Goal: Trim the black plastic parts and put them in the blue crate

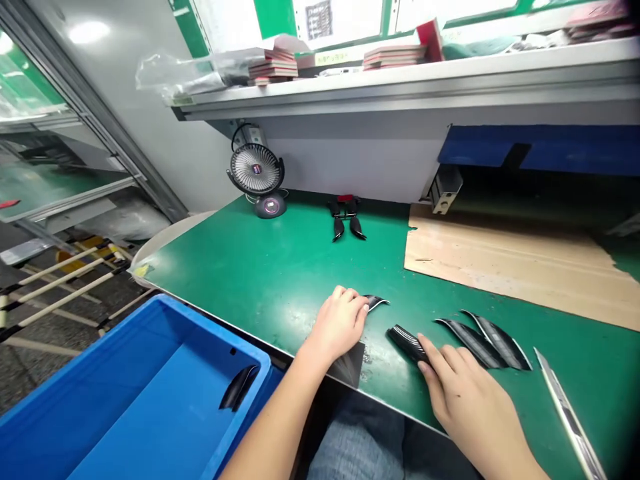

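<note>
My left hand (340,323) lies on the green table (280,267) near its front edge, fingers curled over a small black curved part (376,302) whose tip sticks out to the right. My right hand (463,393) rests flat to the right of it, index finger stretched onto a black ribbed part (406,340). Two longer black curved strips (493,341) lie side by side just beyond the right hand's fingers.
A blue plastic bin (125,400) stands below the table's left front, with two black parts (239,388) inside. A small desk fan (256,172) and a black clip-like piece (346,220) sit at the back. Brown cardboard (510,260) covers the right side. A thin metal strip (565,407) lies far right.
</note>
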The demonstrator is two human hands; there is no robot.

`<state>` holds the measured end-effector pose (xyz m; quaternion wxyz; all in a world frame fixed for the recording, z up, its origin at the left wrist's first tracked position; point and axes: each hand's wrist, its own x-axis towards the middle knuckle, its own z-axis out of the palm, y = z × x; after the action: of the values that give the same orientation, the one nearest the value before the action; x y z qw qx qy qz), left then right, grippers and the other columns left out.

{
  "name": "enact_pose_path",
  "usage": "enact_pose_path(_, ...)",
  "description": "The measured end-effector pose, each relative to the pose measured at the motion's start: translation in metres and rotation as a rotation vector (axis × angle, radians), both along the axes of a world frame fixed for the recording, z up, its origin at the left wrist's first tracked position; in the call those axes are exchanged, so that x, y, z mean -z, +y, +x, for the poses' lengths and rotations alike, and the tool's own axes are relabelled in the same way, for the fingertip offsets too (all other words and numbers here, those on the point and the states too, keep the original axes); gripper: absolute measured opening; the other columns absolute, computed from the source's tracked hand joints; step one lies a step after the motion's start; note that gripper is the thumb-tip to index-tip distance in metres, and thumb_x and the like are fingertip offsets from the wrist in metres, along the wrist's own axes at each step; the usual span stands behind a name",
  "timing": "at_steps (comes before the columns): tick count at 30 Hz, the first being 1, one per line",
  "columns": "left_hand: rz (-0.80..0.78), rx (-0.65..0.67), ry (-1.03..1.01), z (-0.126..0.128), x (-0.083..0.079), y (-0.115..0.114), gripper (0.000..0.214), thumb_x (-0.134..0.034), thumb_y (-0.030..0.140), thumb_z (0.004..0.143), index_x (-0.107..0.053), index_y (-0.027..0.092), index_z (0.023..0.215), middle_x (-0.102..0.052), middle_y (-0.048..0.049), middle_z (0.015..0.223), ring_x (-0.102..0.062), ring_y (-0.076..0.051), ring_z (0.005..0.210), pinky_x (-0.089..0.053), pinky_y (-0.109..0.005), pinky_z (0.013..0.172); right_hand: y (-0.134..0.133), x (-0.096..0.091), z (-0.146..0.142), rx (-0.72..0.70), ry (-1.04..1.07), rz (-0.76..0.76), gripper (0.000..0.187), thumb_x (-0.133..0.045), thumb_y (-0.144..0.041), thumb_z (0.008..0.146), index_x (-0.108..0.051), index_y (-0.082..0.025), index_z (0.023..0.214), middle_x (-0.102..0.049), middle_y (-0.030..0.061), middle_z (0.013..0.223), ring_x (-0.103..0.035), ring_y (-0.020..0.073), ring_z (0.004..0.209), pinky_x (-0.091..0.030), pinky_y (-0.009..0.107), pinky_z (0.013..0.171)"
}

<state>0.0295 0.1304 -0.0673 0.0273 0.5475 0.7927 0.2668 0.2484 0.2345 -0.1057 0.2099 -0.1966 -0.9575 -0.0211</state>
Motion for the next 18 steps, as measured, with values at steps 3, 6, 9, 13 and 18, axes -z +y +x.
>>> enact_pose_path(3, -0.067, 0.065, 0.036, 0.009, 0.003, 0.015, 0.023, -0.042, 0.028, 0.094, -0.063, 0.022, 0.085, -0.062, -0.0017, 0.084, -0.048, -0.020, 0.087, -0.045, -0.032, 0.076, 0.006, 0.008, -0.011, -0.036, 0.034, -0.083, 0.032, -0.040, -0.015, 0.091, -0.058, -0.018, 0.118, -0.062, 0.0071, 0.104, -0.052, 0.0228, 0.091, -0.040, 0.035, 0.075)
enact_pose_path(6, -0.104, 0.110, 0.060, 0.023, 0.006, 0.021, 0.026, -0.040, 0.027, 0.095, -0.061, 0.022, 0.081, -0.061, -0.0014, 0.080, -0.047, -0.020, 0.086, -0.045, -0.033, 0.078, 0.004, 0.009, -0.022, -0.054, 0.034, -0.112, 0.037, -0.039, -0.003, 0.085, -0.064, -0.021, 0.106, -0.064, 0.0020, 0.108, -0.051, 0.0219, 0.101, -0.040, 0.034, 0.080)
enact_pose_path(9, -0.123, 0.147, 0.075, 0.038, 0.001, 0.021, 0.025, -0.038, 0.026, 0.095, -0.061, 0.022, 0.085, -0.061, -0.0023, 0.083, -0.047, -0.021, 0.091, -0.045, -0.035, 0.079, 0.008, 0.006, -0.017, -0.026, 0.040, -0.123, 0.038, -0.042, -0.007, 0.086, -0.061, -0.024, 0.113, -0.062, -0.0020, 0.115, -0.049, 0.0207, 0.107, -0.040, 0.034, 0.086)
enact_pose_path(13, -0.125, 0.147, 0.171, 0.051, -0.010, 0.017, 0.024, -0.038, 0.026, 0.095, -0.061, 0.021, 0.099, -0.058, -0.0060, 0.107, -0.044, -0.025, 0.106, -0.043, -0.040, 0.086, 0.041, 0.000, 0.022, 0.222, 0.102, -0.111, 0.032, -0.040, -0.017, 0.091, -0.058, -0.017, 0.118, -0.062, 0.0057, 0.109, -0.051, 0.0221, 0.098, -0.044, 0.034, 0.078)
enact_pose_path(18, -0.296, 0.042, 0.370, 0.060, -0.016, 0.025, 0.027, -0.041, 0.032, 0.093, -0.063, 0.018, 0.096, -0.060, -0.0092, 0.095, -0.052, -0.026, 0.094, -0.046, -0.038, 0.074, 0.084, -0.003, 0.044, 0.433, 0.098, -0.138, 0.021, -0.048, -0.026, 0.090, -0.066, -0.014, 0.093, -0.060, 0.0095, 0.081, -0.052, 0.0254, 0.081, -0.034, 0.029, 0.047)
